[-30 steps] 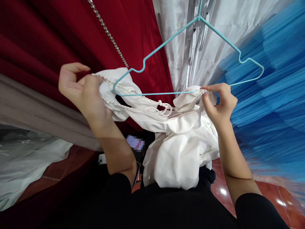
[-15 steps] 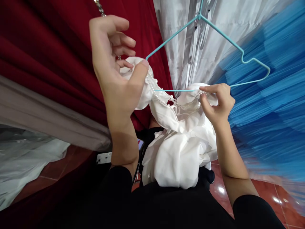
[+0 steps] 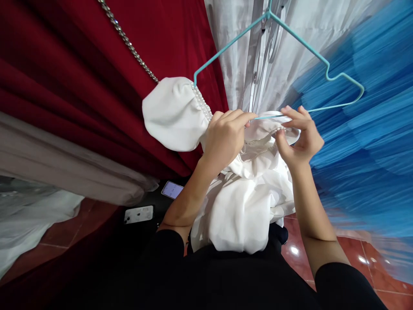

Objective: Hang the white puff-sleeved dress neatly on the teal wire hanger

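Observation:
A white dress (image 3: 241,215) with pearl trim lies gathered in front of my body. Its left puffed sleeve (image 3: 176,114) hangs at one end of a light blue hanger (image 3: 298,38). My left hand (image 3: 227,135) is over the neckline with its fingers bent toward the hanger's lower bar; what its fingertips hold is hidden. At the right shoulder, my right hand (image 3: 300,137) pinches the pearl-edged white fabric between thumb and fingers, just below the bar. The hanger's right arm sticks out bare beyond that hand.
Red cloth (image 3: 161,38) with a beaded chain (image 3: 125,41) hangs at the left. Blue tulle (image 3: 364,142) fills the right. White fabric (image 3: 230,43) hangs behind the hanger. Two phones, one face-down (image 3: 138,214) and one lit (image 3: 172,190), lie on a dark surface at lower left.
My left hand has left the left sleeve and moved right and down to the neckline. The sleeve now hangs uncovered. My right hand has shifted slightly right, with its upper fingers more raised.

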`<state>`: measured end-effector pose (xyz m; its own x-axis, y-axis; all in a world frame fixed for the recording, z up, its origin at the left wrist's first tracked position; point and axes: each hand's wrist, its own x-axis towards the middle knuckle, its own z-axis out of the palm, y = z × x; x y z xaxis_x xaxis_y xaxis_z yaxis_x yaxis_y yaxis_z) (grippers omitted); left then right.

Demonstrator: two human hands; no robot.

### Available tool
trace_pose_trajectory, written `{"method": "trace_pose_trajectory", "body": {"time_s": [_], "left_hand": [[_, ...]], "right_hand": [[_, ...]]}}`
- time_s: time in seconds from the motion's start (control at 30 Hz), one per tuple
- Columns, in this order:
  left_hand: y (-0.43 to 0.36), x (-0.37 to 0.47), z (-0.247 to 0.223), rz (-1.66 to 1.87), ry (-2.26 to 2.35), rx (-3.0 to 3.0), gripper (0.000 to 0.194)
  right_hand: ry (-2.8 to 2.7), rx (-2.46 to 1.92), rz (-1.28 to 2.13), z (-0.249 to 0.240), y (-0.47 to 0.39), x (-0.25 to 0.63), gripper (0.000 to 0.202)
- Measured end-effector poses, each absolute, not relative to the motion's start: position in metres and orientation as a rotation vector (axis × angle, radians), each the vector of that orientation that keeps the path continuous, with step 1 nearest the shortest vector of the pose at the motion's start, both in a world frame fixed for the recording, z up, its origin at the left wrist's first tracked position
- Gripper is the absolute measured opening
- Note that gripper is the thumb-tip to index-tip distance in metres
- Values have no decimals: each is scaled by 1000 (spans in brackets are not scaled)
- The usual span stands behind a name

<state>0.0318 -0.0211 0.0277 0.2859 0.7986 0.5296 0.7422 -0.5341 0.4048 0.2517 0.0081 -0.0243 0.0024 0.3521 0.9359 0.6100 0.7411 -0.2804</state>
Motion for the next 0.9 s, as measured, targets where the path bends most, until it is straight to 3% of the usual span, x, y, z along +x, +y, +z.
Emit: {"method": "trace_pose_trajectory", "body": {"time_s": [0.13,0.37,0.43,0.63,0.9], "left_hand": [[-18,24,32,1059,1421,2453,48],[-20,18,36,1042,1378,2483,53],[-21,18,37,1027,1360,2477,53],[-18,20,35,1053,1372,2466,54],[-16,19,30,1041,1425,2482,52]], "right_hand": [[-1441,-817,-396,-25,9,293,15],[-1162,-978,-231,12,25,375,27],[-1260,-971,-256,40,26,376,21],[-1421,-992,-238,93,39,329,34],[-1712,-708,14,84,1,267,5]]}}
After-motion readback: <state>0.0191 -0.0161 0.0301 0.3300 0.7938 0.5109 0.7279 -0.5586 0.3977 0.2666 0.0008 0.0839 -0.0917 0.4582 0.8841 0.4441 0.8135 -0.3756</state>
